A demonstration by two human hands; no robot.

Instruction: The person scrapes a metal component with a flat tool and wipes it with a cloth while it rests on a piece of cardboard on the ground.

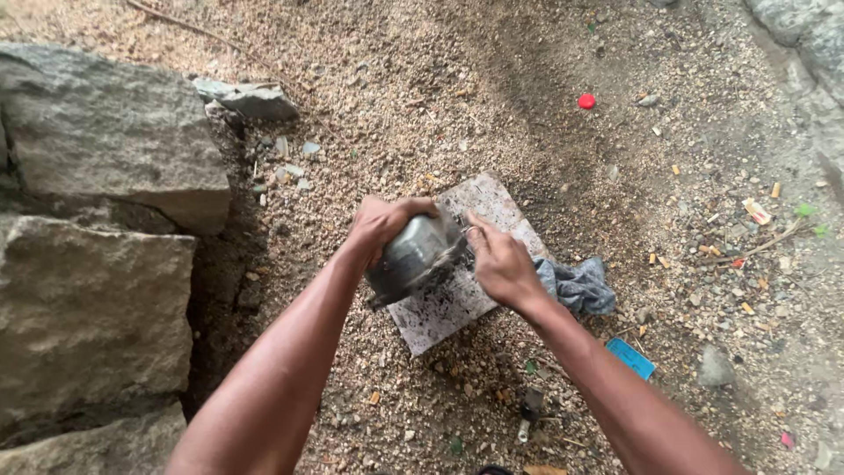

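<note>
My left hand [380, 224] grips a dark grey, rounded metal object [413, 257], tilted above a pale stone tile [453, 303] that lies flat on gravel. My right hand [498, 262] is closed against the object's right side, fingers curled at its edge; what they pinch is too small to make out. The tile's surface is speckled with dark specks. A blue-grey rag [576, 285] lies crumpled on the ground just right of my right wrist, touching the tile's edge.
Large grey rocks [97, 220] stack along the left. A smaller flat stone [251, 98] lies up left. A red bottle cap [586, 101] sits farther off, a blue flat packet [630, 358] near my right forearm, and a small dark tool [529, 412] on the gravel below.
</note>
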